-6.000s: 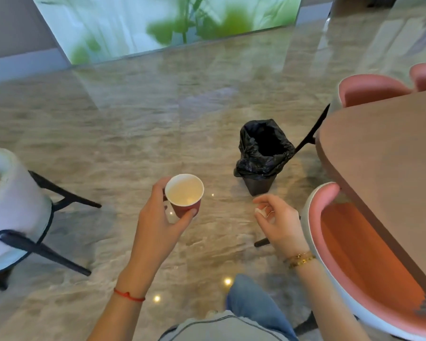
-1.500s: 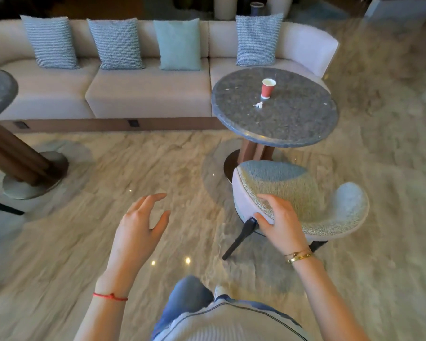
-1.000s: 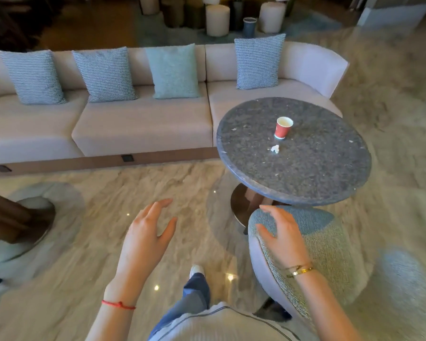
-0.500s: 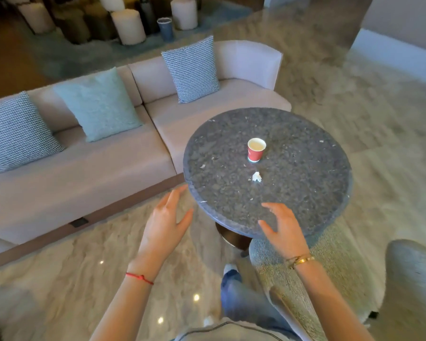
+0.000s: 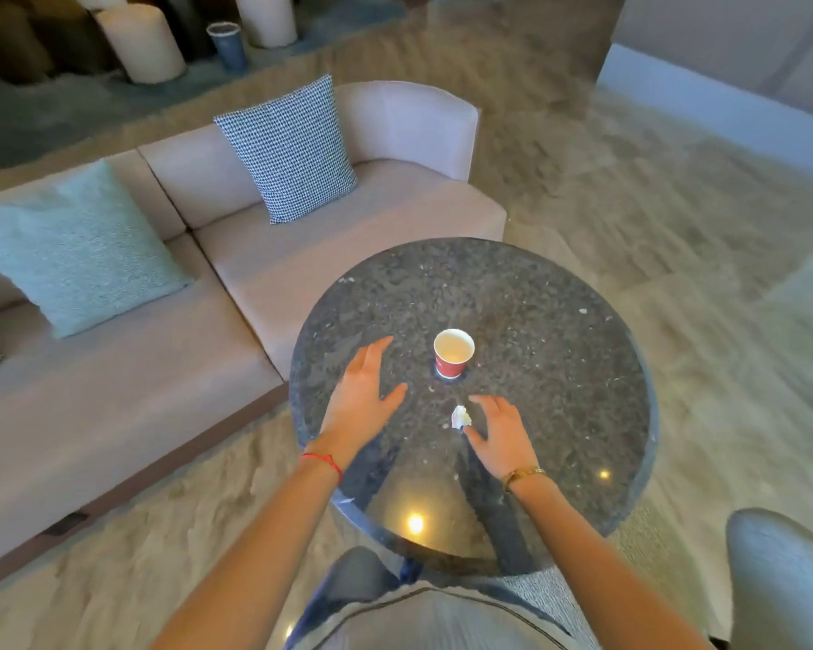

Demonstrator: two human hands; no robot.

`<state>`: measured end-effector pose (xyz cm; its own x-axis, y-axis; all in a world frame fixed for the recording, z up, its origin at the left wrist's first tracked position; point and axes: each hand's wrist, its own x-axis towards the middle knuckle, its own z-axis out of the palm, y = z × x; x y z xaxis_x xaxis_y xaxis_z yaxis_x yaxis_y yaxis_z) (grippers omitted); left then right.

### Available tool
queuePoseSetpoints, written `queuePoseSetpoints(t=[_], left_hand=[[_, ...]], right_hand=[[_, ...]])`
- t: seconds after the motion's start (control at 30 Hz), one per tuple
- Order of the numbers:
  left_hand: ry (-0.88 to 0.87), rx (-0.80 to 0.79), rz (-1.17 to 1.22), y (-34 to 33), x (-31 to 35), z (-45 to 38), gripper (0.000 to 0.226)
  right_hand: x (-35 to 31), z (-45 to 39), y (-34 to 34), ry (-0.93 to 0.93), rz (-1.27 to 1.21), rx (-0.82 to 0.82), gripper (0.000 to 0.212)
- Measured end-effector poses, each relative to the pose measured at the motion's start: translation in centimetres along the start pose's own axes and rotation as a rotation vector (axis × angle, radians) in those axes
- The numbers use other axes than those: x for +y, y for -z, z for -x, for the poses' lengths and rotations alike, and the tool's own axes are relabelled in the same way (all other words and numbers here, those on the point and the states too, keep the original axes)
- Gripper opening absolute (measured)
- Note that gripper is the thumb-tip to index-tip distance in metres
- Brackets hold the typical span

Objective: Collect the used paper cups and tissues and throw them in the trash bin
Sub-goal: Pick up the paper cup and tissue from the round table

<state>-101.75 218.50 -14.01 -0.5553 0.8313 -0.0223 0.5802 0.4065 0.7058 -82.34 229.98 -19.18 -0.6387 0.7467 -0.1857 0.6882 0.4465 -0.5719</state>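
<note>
1. Right hand (image 5: 498,431) is hovering spread and empty, thumb and forefinger bracketing the tissue (image 5: 460,417) on the table (image 5: 559,368), likely to pinch it.
2. Left hand (image 5: 364,398) is reaching, spread and empty, toward the upright cup (image 5: 453,353) just beyond.

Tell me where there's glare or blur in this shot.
Head view: a bright light spot glares off the polished round table near its close edge, with dark arm reflections beside it; floor and chair at the right edge smear with motion blur; paper cup and tissue stay fairly sharp.
</note>
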Motion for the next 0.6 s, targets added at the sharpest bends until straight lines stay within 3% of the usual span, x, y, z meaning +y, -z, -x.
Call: queuePoseSetpoints(t=[0.37, 0.6], left_hand=[[-0.048, -0.325, -0.070, -5.9, -1.7, -9.8, 0.086], [-0.085, -0.421, -0.087, -8.2, -2.0, -12.7, 0.090]], right_hand=[[1.8, -4.6, -3.6, -0.219, -0.010, -0.095, 0.048], [1.4, -5.6, -6.0, -0.322, -0.041, -0.099, 0.050]])
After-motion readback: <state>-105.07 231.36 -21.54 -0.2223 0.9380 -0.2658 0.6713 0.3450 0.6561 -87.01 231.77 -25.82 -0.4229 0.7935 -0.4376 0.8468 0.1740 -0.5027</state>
